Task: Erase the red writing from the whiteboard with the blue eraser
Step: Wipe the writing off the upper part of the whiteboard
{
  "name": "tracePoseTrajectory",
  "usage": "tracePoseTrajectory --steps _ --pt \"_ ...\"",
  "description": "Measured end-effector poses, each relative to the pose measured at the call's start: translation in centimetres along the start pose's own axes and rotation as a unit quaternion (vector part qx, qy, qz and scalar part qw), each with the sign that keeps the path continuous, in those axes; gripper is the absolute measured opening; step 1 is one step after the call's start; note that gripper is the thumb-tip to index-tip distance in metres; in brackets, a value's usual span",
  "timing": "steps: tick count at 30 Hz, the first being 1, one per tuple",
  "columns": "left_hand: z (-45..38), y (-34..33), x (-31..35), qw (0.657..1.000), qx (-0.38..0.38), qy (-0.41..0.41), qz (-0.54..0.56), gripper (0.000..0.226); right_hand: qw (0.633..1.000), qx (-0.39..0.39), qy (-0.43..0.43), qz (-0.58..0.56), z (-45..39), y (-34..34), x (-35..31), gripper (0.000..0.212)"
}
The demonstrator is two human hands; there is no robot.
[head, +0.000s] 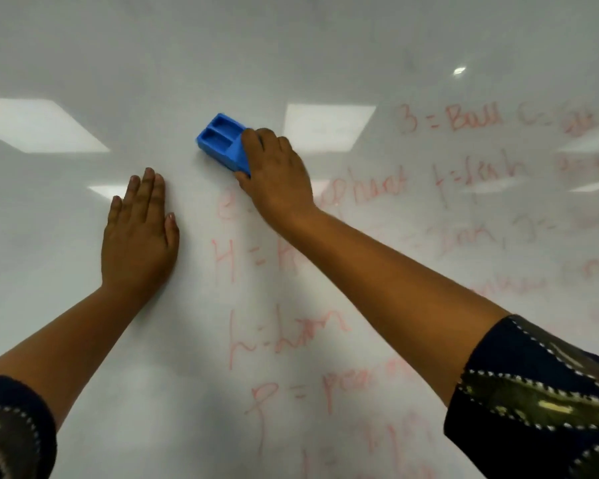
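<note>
A glossy whiteboard (83,323) fills the whole view. Red writing (446,188) runs in several lines over its middle and right, down to the bottom edge of the view. The blue eraser (222,141) is pressed against the board above the left end of the writing, its two hollow compartments facing me. My right hand (275,174) grips the eraser's right end. My left hand (140,233) lies flat on the board to the left of the writing, fingers together, holding nothing.
The left part of the whiteboard bears no writing. Ceiling light panels reflect off the board (35,124) at the left and upper middle. Dark patterned sleeves (540,392) cover both upper arms at the bottom corners.
</note>
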State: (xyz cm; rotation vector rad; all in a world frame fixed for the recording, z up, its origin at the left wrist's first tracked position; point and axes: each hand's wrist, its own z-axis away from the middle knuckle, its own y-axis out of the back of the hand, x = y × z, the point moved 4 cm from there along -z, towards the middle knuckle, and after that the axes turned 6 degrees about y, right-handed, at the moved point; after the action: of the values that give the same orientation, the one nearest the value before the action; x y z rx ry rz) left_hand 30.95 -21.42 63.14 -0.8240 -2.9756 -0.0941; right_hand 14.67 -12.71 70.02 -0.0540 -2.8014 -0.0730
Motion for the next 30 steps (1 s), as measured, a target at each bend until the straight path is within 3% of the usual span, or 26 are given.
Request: tracePoseTrajectory --steps 4,9,15,23,30 --pt "0.2 0.3 0.3 1.0 -0.003 0.001 -0.002 0.057 0.997 -0.02 -0.067 0.013 0.1 2.0 5.3 0.057" --pt "0.5 0.2 0.5 1.0 -0.002 0.009 0.003 0.057 0.992 -0.007 -0.128 0.022 2.5 4.1 11.9 0.049" --pt "1.8 0.0 0.8 0.999 -0.001 0.037 -0.001 0.058 0.97 0.047 -0.234 -0.05 2.1 4.3 12.9 0.05" --pt "1.9 -0.2 0.2 1.0 0.003 0.029 -0.002 0.059 0.995 -0.036 -0.091 -0.025 -1.3 1.0 2.9 0.055" --pt "2.1 -0.4 -0.1 1.0 -0.006 0.024 -0.001 0.059 0.994 -0.077 0.082 -0.009 3.8 -1.3 -3.2 0.063"
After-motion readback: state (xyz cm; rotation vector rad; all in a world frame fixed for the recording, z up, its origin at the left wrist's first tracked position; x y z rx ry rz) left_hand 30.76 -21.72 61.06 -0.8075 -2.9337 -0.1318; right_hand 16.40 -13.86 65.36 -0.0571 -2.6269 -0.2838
